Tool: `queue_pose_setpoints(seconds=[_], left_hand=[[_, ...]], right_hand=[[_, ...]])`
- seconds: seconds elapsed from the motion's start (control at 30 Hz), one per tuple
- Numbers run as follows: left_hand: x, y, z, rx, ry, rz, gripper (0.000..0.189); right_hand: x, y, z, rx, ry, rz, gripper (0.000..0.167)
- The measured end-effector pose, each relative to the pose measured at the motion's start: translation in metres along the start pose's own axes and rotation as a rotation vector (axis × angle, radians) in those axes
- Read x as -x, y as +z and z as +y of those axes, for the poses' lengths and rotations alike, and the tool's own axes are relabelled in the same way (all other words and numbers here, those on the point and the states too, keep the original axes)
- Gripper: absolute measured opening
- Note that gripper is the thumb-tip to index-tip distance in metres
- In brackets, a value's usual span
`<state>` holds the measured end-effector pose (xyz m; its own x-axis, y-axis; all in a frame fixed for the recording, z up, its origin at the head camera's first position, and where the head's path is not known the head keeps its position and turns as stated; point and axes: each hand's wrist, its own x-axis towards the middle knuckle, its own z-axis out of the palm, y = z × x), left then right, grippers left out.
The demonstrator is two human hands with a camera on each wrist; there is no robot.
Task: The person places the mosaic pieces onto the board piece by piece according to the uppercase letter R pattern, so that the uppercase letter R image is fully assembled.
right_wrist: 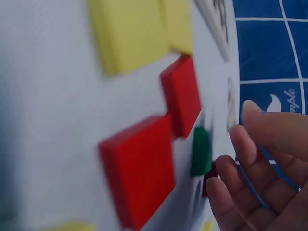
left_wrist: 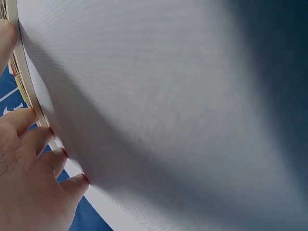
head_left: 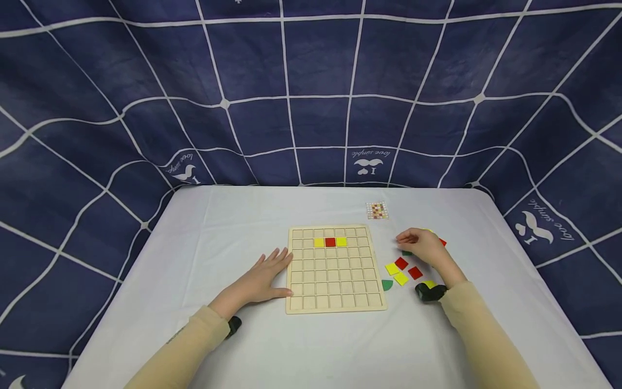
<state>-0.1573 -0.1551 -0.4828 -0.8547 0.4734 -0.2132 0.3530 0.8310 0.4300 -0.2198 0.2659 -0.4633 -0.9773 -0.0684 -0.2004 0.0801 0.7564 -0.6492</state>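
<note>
A wooden grid board [head_left: 335,289] lies on the white table. In one of its upper rows a red tile [head_left: 330,242] sits between two yellow tiles [head_left: 342,241]. My left hand [head_left: 262,275] is spread flat at the board's left edge, its fingertips and thumb touching the rim. Right of the board, my right hand [head_left: 426,248] hovers over loose pieces, fingers loosely bent. The right wrist view shows nothing between thumb and fingers. Below that hand lie red tiles [right_wrist: 144,173], yellow tiles [right_wrist: 134,33] and a green piece [right_wrist: 201,151]. The hand partly hides other pieces behind it.
A small printed card [head_left: 377,210] with a coloured grid lies beyond the board's upper right corner. A green rounded piece [head_left: 387,284] is beside the board's right edge. Dark blue checked cloth [head_left: 316,124] hangs behind the table and along both sides.
</note>
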Motion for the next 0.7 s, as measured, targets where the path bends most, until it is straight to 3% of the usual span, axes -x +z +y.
queue_pose_setpoints(seconds=[0.23,0.7], left_hand=[[-0.001,0.001,0.000,-0.015,-0.006,0.003,0.096],[-0.001,0.001,0.000,-0.007,-0.007,-0.001,0.096]], right_hand=[[0.004,0.000,0.014,0.063,0.086,-0.062,0.029],[0.004,-0.004,0.017,0.101,0.097,-0.061,0.028]])
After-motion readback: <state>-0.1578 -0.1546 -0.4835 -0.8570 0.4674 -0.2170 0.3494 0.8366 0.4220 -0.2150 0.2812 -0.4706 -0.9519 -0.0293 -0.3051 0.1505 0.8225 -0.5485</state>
